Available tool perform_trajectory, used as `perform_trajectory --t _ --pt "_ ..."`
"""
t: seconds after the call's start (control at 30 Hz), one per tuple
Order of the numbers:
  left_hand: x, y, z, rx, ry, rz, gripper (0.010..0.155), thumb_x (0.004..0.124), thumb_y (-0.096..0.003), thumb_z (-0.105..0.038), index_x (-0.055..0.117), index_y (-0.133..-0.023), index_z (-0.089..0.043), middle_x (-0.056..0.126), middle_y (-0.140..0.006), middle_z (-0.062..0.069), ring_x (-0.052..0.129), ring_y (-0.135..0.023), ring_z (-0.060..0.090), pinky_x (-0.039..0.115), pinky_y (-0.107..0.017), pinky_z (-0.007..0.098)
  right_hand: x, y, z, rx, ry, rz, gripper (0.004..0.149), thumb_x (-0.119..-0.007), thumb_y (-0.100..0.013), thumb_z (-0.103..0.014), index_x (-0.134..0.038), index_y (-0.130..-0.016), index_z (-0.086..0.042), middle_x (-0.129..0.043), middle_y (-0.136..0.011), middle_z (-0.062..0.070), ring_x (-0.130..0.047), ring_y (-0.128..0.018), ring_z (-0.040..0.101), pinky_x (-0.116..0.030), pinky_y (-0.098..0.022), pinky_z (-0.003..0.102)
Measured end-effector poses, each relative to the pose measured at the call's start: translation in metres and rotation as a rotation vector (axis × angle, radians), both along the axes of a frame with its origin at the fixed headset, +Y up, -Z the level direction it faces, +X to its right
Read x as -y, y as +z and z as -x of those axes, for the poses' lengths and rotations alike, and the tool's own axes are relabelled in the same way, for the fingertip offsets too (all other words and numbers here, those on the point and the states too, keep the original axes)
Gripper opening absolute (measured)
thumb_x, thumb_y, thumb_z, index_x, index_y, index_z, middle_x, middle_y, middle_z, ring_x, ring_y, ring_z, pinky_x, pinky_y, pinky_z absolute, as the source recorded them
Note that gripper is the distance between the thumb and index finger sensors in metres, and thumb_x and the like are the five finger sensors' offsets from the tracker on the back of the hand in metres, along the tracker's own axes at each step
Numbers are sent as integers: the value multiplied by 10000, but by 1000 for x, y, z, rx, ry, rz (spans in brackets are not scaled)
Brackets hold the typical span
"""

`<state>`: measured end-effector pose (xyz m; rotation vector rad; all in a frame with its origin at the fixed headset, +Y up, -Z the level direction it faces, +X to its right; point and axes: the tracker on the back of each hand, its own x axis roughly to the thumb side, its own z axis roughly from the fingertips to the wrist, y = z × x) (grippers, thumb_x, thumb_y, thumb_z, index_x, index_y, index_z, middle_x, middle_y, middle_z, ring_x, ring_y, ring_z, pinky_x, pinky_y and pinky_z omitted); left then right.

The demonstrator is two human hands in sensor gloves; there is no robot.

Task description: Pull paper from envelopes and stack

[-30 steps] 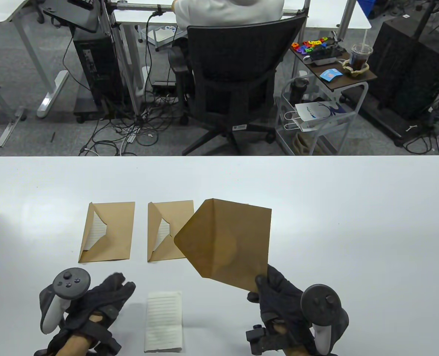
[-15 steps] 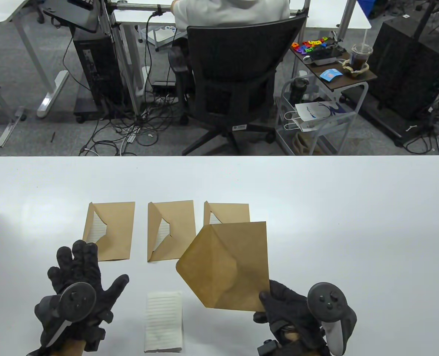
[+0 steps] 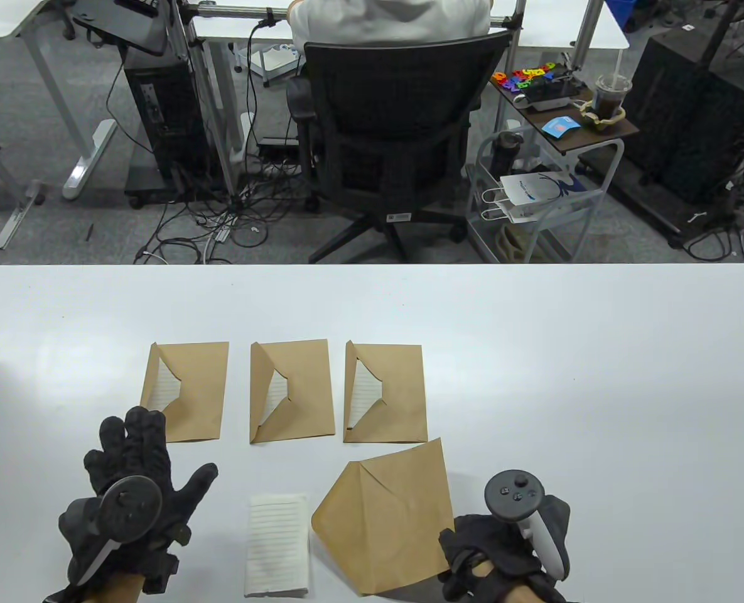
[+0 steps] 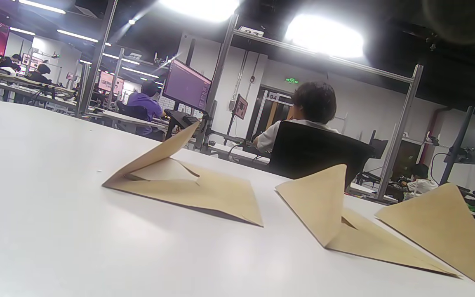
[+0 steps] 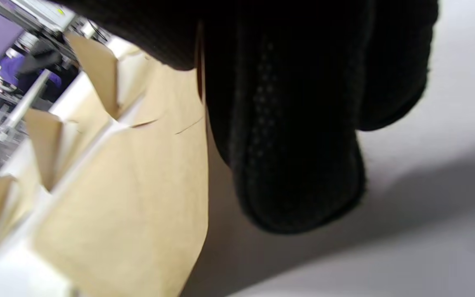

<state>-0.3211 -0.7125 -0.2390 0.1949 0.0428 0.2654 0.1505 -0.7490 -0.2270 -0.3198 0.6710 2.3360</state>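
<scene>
Three brown envelopes lie in a row with flaps open and lined paper showing inside: left (image 3: 186, 392), middle (image 3: 291, 392), right (image 3: 385, 392). They also show in the left wrist view (image 4: 188, 185). A folded lined paper (image 3: 277, 543) lies flat at the table's front centre. My right hand (image 3: 466, 553) grips the lower right edge of an empty brown envelope (image 3: 390, 521), low over the table next to the paper. In the right wrist view my gloved fingers (image 5: 295, 144) sit on that envelope (image 5: 138, 185). My left hand (image 3: 158, 465) is open, fingers spread, palm down at front left, holding nothing.
The white table (image 3: 598, 377) ends at its far edge near an office chair (image 3: 403, 113) with a seated person. A small cart (image 3: 560, 119) with toys and a drink stands beyond the table at the right.
My right hand has brought the empty envelope down and toward the front edge, uncovering the third envelope. My left hand has turned palm down and spread its fingers.
</scene>
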Motion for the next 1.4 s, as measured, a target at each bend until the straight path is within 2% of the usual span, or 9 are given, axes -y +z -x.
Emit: perform_trajectory --t 0.13,0.37,0.53,0.6,0.77,0.9,1.03,1.2,1.4 --pt "0 0 -1 6 1 6 1070 672 -398 -823 187 -1149 -234 265 -1211 28 238 -1148 463 325 -734 740 16 1 3 -46 107 55 539 -783 -428 -266 -767 -809 115 -1099 -473 191 -1174 -228 251 -936 -325 487" --pt "0 0 0 0 -2 4 1068 671 -400 -821 185 -1148 -232 270 -1212 27 245 -1147 468 333 -737 738 10 3 -2 -72 174 59 662 -773 -434 -370 -709 -833 154 -1064 -507 247 -1169 -262 290 -927 -319 512" --pt "1 0 -1 -4 -11 10 1071 671 -398 -824 185 -1149 -233 263 -1212 28 234 -1149 461 325 -735 740 2 1 -15 21 226 -18 708 -787 -423 -427 -716 -845 137 -1054 -528 266 -1162 -279 308 -916 -326 525" --pt "1 1 -2 -15 -33 7 1082 675 -394 -831 185 -1151 -234 255 -1213 38 212 -1139 486 233 -702 755 0 1 -20 87 213 -87 731 -786 -409 -460 -697 -882 91 -1037 -589 253 -1148 -345 330 -889 -368 553" --pt "2 0 -5 -6 -79 33 1087 663 -385 -853 175 -1156 -262 206 -1212 30 141 -1130 470 218 -707 745 -8 -1 -28 212 111 -305 830 -769 -379 -523 -483 -1028 -91 -792 -950 191 -877 -831 442 -653 -599 681" --pt "6 -1 -8 8 -76 61 1088 664 -384 -849 174 -1154 -256 204 -1210 30 143 -1130 470 227 -712 742 -18 -4 -26 208 73 -428 860 -744 -377 -562 -403 -1057 -160 -508 -1102 167 -552 -1026 461 -459 -690 708" --pt "6 0 -15 27 -98 54 1087 661 -384 -849 171 -1153 -257 194 -1209 30 134 -1129 465 230 -715 740 -36 -7 -13 160 126 -580 939 -742 -350 -622 -304 -1075 -216 -210 -1149 131 -234 -1082 452 -244 -734 683" --pt "4 3 -20 42 -119 31 1072 663 -383 -853 190 -1158 -283 205 -1212 25 152 -1134 463 231 -713 743 -65 -26 3 140 212 -656 970 -751 -345 -636 -270 -1078 -220 -175 -1160 117 -203 -1090 438 -218 -741 676" --pt "4 4 -21 55 -118 18 1070 665 -383 -851 193 -1159 -285 207 -1212 26 151 -1135 464 230 -715 743 -82 -75 30 188 288 -596 992 -817 -338 -613 -298 -1081 -209 -225 -1161 137 -262 -1089 451 -259 -744 689"
